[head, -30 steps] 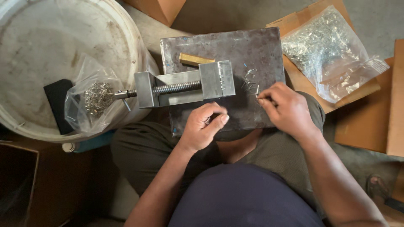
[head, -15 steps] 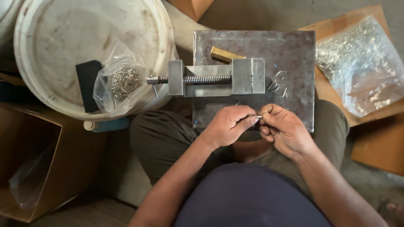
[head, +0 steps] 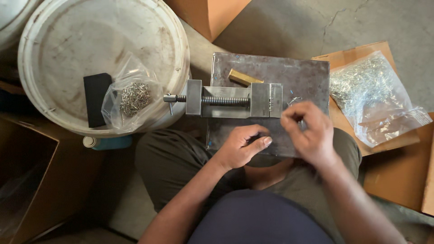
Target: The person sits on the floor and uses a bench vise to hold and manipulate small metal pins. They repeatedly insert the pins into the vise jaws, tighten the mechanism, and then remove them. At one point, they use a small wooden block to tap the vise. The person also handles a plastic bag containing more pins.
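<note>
Head view: a grey steel plate (head: 271, 72) is seen resting across the seated person's lap, and a small metal vise (head: 230, 99) is laid on it, with a brass block (head: 244, 77) just behind. The left hand (head: 242, 147) is curled loosely on the plate's near edge, its fingers drawn together; whether anything is held cannot be told. The right hand (head: 309, 133) is raised just beside the vise's right end, its fingers pinched together, possibly on a small wire piece. A clear bag of small metal parts (head: 129, 97) is set on the white bucket lid (head: 68, 36), and a larger bag (head: 375, 97) lies on cardboard (head: 398, 167).
</note>
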